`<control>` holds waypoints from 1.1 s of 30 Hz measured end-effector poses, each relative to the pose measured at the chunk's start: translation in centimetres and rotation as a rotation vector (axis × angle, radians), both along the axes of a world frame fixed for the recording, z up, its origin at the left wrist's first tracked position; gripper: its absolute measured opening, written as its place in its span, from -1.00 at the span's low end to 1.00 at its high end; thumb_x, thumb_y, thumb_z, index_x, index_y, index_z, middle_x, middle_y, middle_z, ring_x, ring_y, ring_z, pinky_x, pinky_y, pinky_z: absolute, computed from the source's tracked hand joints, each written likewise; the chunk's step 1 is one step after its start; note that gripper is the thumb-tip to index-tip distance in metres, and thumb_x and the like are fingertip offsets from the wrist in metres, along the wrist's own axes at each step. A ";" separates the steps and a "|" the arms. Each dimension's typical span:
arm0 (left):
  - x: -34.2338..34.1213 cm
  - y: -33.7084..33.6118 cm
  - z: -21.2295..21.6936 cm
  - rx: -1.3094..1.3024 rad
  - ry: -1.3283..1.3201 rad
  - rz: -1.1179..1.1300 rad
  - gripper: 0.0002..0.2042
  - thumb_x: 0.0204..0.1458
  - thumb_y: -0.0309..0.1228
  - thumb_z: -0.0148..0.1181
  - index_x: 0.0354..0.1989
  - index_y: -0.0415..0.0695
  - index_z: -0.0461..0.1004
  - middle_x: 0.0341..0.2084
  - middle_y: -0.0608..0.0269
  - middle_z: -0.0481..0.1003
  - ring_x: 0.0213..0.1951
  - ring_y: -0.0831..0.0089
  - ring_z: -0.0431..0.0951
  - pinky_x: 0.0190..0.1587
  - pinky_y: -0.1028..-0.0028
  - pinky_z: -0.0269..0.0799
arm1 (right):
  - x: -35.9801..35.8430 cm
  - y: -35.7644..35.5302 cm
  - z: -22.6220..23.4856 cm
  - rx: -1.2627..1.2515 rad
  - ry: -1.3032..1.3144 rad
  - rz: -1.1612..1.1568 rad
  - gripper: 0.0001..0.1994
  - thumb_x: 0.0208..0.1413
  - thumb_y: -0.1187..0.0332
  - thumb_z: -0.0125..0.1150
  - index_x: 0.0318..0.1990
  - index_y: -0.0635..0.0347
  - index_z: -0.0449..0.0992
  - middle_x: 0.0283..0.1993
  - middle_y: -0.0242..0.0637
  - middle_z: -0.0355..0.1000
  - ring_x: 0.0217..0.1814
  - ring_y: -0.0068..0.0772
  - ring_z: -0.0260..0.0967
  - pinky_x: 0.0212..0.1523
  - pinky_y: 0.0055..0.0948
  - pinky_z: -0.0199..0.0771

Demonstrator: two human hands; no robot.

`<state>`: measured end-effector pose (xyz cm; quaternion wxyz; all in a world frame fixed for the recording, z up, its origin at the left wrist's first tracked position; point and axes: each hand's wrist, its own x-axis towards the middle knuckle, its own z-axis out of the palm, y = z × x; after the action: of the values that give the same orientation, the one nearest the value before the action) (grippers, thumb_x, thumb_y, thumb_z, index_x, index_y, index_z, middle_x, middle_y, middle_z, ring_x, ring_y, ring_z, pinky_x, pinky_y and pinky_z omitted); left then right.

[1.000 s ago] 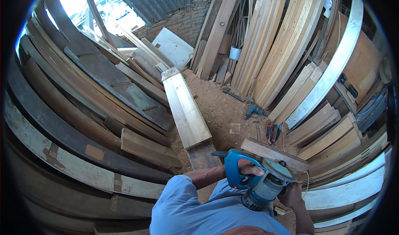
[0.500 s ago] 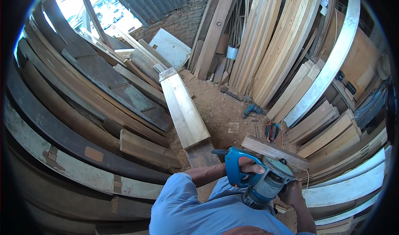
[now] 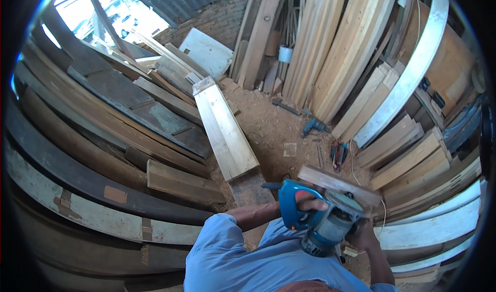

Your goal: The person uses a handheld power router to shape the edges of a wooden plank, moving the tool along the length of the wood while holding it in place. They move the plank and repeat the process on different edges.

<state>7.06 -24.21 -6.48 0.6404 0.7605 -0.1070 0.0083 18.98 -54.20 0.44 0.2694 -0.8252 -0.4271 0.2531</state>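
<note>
A teal-blue corded router (image 3: 326, 230) with a D-shaped handle and a round grey body is held tilted in front of my lap. My left hand (image 3: 312, 203) is wrapped round the D-handle, its fingers closed inside the loop. On the body's far side my right hand (image 3: 363, 234) grips the router low near its base; part of those fingers is hidden behind the tool. The router's round base faces a short wooden board (image 3: 336, 183) standing on edge just beyond it. Whether the bit touches the wood is hidden.
A long pale plank (image 3: 227, 132) lies ahead on the left. A blue drill (image 3: 313, 127), a red-and-black tool (image 3: 338, 156) and a dark hammer-like tool (image 3: 285, 106) rest on the shavings-covered floor. Timber stacks (image 3: 330, 49) lean at the back; dark boards (image 3: 103, 183) line the left.
The surroundings have shifted slightly up and left in the view. Both hands keep hold of the router, which has barely moved against the board.
</note>
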 end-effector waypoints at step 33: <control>18.8 -5.0 -24.8 -0.674 0.446 1.050 -0.60 0.39 -0.12 0.05 0.09 -0.21 0.54 -0.09 0.16 0.58 -0.04 0.38 0.59 0.05 0.44 0.50 | 20.8 22.2 -20.3 0.321 1.719 -1.467 -0.58 0.20 0.43 0.23 0.22 0.16 0.40 0.08 -0.22 0.54 0.09 -0.25 0.56 0.17 -0.09 0.58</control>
<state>25.83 -29.19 -31.29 0.7611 0.4531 0.4214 0.1948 39.82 -32.00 -19.85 0.6579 -0.3857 0.4563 0.4584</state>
